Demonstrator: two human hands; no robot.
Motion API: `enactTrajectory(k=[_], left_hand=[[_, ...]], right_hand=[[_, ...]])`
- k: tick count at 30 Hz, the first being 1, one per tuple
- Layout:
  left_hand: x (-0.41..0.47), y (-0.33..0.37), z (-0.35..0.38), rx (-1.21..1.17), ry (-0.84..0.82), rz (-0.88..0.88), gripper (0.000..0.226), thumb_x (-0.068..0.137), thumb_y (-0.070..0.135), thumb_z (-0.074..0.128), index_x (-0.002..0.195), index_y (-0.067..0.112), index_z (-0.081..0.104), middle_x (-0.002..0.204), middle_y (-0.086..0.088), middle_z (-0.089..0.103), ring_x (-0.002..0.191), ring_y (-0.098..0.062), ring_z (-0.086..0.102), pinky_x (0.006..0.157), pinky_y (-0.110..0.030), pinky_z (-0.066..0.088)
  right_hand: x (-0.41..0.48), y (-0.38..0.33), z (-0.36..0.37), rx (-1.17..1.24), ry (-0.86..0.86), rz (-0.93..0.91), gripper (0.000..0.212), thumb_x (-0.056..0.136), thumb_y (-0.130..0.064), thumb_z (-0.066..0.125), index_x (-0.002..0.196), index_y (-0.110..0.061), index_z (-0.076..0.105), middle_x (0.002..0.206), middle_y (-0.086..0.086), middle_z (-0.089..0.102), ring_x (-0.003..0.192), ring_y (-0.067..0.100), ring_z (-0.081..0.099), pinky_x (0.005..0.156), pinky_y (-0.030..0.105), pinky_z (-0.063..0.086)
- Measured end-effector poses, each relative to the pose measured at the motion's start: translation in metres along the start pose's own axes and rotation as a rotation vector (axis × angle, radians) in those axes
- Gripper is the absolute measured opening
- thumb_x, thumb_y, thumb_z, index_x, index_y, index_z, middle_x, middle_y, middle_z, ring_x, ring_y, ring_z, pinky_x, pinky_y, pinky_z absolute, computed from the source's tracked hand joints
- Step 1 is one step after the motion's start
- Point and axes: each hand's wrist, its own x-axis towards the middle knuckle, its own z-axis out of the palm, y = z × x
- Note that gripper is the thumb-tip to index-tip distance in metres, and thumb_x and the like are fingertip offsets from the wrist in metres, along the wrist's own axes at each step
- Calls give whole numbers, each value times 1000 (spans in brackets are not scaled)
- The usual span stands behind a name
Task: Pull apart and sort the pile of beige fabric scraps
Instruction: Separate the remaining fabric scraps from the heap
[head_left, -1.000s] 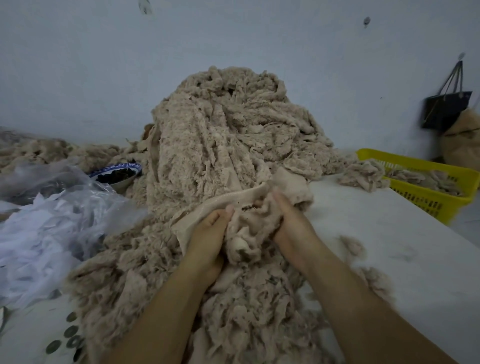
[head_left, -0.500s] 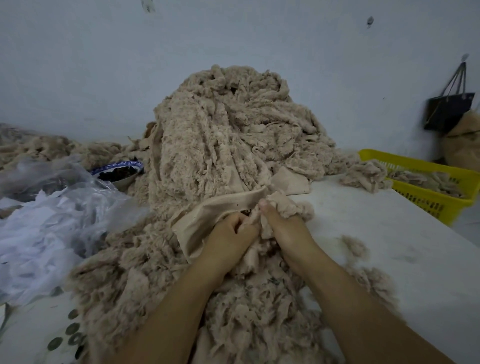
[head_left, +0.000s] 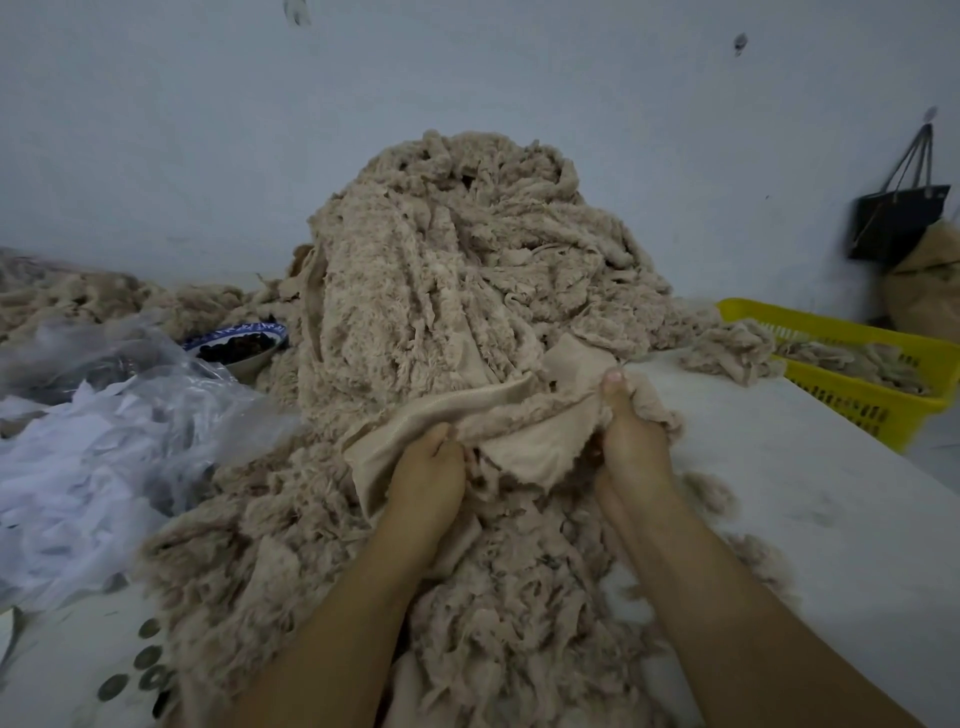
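A tall pile of beige fabric scraps (head_left: 457, 270) rises in the middle of the white table (head_left: 810, 499) and spreads down toward me. At its foot lies a smooth beige piece of cloth (head_left: 524, 441), stretched between my hands. My left hand (head_left: 428, 467) grips its left end with curled fingers. My right hand (head_left: 631, 436) grips its right end, thumb on top, with a bunch of fluffy scrap under the fingers. Frayed scraps (head_left: 519, 613) lie between my forearms.
A yellow basket (head_left: 852, 395) with scraps stands at the right table edge. Clear plastic and white scraps (head_left: 88, 447) are heaped at the left. A blue-rimmed bowl (head_left: 239, 343) sits behind them. A black bag (head_left: 898, 218) hangs on the wall. Several coins (head_left: 145, 670) lie front left.
My hands were close together on a bunched clump; they have moved apart, the right hand going right, and the smooth cloth is now pulled out between them.
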Motion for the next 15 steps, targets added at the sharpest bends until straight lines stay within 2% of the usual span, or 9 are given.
enactTrajectory(k=[1,3,5,7,8,10,11,12,15], left_hand=[[2,1,-1,-136,70,-109,33,100,13,37,76,21,58,69,-4,68,61,-18,56,53,-23,49],[6,7,-7,-476,181,-280,34,99,12,42,68,16,55,46,-1,56,39,-13,46,35,-17,36],[9,9,-12,-637,207,-273,38,97,11,44,61,17,54,49,0,50,32,-10,39,36,-17,32],[6,13,-12,-586,125,-207,45,95,24,48,54,15,64,53,-2,60,34,-12,50,36,-18,38],[2,14,-10,-477,71,-159,51,95,37,46,58,14,72,58,-3,67,39,-12,58,39,-23,46],[-4,11,-9,-18,-15,46,62,97,58,34,81,17,79,74,2,73,61,-7,67,62,-34,58],[-6,8,-9,224,-27,184,62,99,60,31,92,21,78,81,4,74,71,-6,67,73,-36,57],[-6,6,-11,402,-32,310,55,102,57,31,98,24,76,80,6,72,74,-7,65,76,-37,56],[-5,12,-15,749,-62,467,36,105,46,32,117,36,65,65,10,57,63,-10,56,56,-30,45]], right_hand=[[3,-3,-2,51,16,8,28,97,-42,61,105,-16,69,81,-5,76,81,13,74,67,29,59],[4,-9,-6,118,15,11,28,99,-40,58,92,-14,66,59,-9,70,54,5,68,47,18,51],[5,-10,-8,94,-3,0,31,100,-39,57,81,-16,62,46,-11,60,40,2,55,39,15,43],[0,-8,-5,30,-34,-11,34,98,-40,59,74,-16,62,43,-9,56,38,3,49,38,16,39],[-2,-6,-3,15,-53,-13,35,97,-39,61,71,-16,63,44,-7,55,38,5,48,39,17,38],[-4,-5,1,26,-86,-9,39,94,-37,65,62,-15,71,50,-4,56,45,10,48,47,20,39],[-7,-6,3,31,-110,-9,42,94,-36,67,58,-15,74,53,-2,57,49,11,48,51,23,40],[-8,-7,4,35,-131,-16,42,93,-35,67,55,-20,76,56,-1,57,50,11,49,53,24,41],[-13,-8,4,22,-179,-66,34,92,-34,70,61,-23,79,64,-1,69,53,10,62,48,21,50]])
